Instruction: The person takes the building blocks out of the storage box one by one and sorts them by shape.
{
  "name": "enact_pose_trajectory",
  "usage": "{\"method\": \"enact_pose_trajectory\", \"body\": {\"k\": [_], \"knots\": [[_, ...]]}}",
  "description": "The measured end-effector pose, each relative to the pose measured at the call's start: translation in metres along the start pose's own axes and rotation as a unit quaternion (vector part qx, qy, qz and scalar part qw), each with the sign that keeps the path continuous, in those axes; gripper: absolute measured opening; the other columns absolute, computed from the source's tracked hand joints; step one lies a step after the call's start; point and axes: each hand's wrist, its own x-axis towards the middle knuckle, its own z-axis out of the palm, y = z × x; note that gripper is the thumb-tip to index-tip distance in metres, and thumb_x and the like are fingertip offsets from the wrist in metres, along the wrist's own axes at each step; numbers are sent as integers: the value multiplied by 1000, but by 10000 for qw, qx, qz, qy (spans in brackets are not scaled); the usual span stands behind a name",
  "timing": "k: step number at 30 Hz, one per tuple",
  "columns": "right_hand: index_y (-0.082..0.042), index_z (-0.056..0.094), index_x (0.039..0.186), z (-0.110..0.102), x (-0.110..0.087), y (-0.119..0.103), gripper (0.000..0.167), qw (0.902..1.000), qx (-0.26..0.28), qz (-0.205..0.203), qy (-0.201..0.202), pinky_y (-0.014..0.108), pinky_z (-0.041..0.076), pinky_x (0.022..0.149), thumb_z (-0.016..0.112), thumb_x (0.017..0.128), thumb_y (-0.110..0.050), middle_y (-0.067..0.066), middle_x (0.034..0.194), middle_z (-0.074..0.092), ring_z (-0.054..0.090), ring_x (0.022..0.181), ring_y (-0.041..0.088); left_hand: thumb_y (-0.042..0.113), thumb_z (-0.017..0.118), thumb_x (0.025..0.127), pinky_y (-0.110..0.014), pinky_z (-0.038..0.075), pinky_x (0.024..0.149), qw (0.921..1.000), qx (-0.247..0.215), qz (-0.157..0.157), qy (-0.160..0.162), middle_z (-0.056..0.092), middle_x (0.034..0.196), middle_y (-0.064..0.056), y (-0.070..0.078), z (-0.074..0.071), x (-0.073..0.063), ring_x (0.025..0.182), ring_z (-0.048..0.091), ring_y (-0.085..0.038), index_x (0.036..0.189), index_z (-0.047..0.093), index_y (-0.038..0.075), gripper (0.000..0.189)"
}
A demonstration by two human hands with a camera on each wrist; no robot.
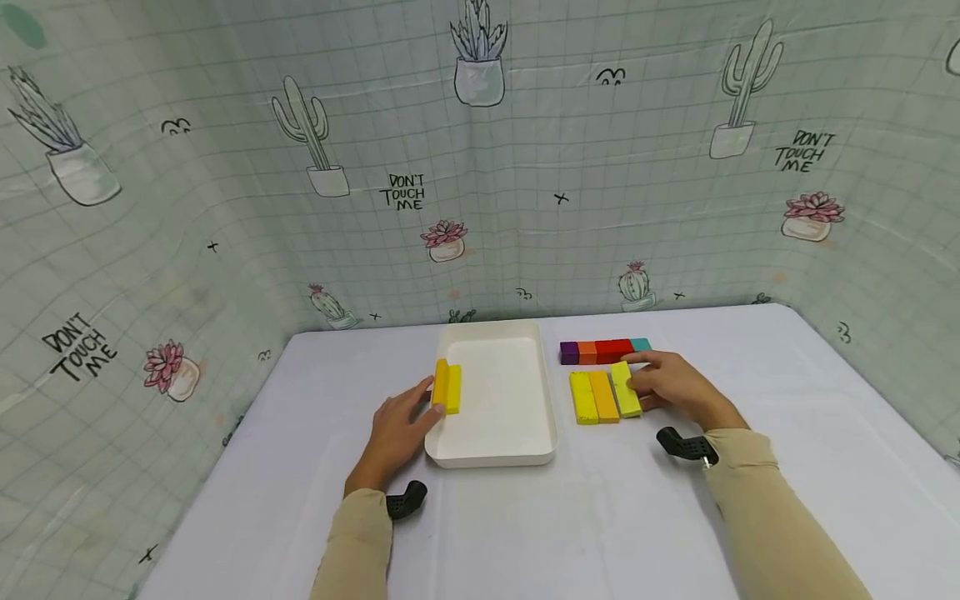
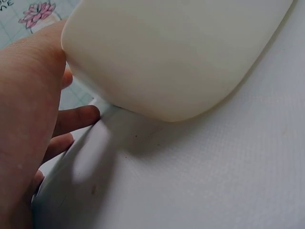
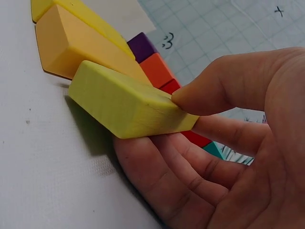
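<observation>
My right hand pinches a lime-yellow wooden block between thumb and fingers; it tilts slightly in the right wrist view. Right beside it on the table lie a light orange block and a yellow block. At the left side of a white tray, my left hand touches the wall with fairly straight, spread fingers. Inside the tray, along that wall, sit an amber block and a yellow block. The left thumb's contact is hidden in the left wrist view.
Behind the three blocks runs a row of a purple block, an orange block, a red part and a teal block. A white cloth covers the table. A patterned curtain stands behind.
</observation>
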Motion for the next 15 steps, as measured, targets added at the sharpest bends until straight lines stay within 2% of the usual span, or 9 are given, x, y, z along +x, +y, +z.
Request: {"method": "enact_pose_trajectory", "body": {"k": [7,15], "knots": [[-1,39,152,4,2,-6,61,9998,-132,-114,28,33,59,79,60,96,-12,28,139,48,61,95,28,43,57,100,-57,4,120,10000,-90,-5,33,52,149,-8,-2,-3,-2,145,33,-32,156,39,22,62],[-2,41,151,5,-2,-2,61,9996,-272,-9,81,33,59,79,62,95,-13,29,139,48,61,95,28,42,57,100,-57,4,120,9999,-113,-47,-13,54,147,-8,2,-1,-1,145,33,-32,156,39,23,62]]}}
